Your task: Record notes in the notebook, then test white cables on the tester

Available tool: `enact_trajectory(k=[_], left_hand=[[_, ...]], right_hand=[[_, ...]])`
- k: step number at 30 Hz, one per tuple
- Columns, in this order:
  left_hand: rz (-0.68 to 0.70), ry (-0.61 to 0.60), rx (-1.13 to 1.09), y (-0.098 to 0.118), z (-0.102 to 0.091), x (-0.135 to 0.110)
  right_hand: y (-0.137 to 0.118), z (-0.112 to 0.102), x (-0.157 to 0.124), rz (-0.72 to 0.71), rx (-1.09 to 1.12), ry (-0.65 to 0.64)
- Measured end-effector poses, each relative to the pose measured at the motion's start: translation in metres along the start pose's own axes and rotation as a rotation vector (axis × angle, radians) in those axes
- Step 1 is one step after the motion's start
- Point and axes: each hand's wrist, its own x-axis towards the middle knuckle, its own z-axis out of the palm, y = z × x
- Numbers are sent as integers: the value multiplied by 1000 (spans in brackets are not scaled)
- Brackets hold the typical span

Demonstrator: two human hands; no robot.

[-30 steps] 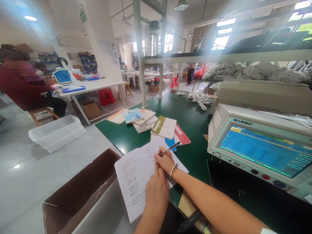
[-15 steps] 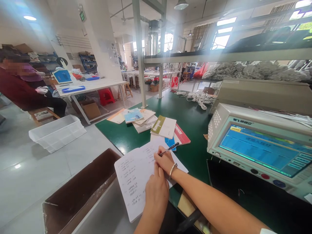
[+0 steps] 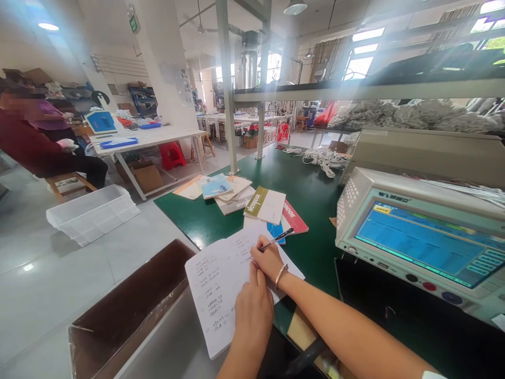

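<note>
An open white notebook [image 3: 216,279] with handwritten lines lies at the near corner of the green table [image 3: 311,195]. My right hand [image 3: 269,260], a bracelet at its wrist, is closed around a dark pen [image 3: 276,239] whose tip rests on the right page. My left hand [image 3: 252,313] lies flat on the notebook, fingers together, pressing the page down just below the right hand.
A stack of notebooks [image 3: 266,205] and booklets [image 3: 221,188] lies beyond the open one. A tester with a blue screen [image 3: 426,237] stands at the right. A brown box [image 3: 122,310] sits below the table edge, a clear bin [image 3: 90,213] on the floor. A seated person [image 3: 39,142] works at far left.
The pen in my right hand has tilted and shifted slightly over the page. The seated person's hands have moved. Otherwise nothing has changed.
</note>
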Motion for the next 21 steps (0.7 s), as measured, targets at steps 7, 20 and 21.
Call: enact_trajectory(k=[7,20,21], left_hand=[[11,32,-6,-1,3,-1],[23,-15,46,-1,4,0],[23,-8,44,-1,4,0]], right_hand=[[2,-2,1,-6,67,40],[9,-4,4,-38,66,14],[9,-4,4,-39,58,11]])
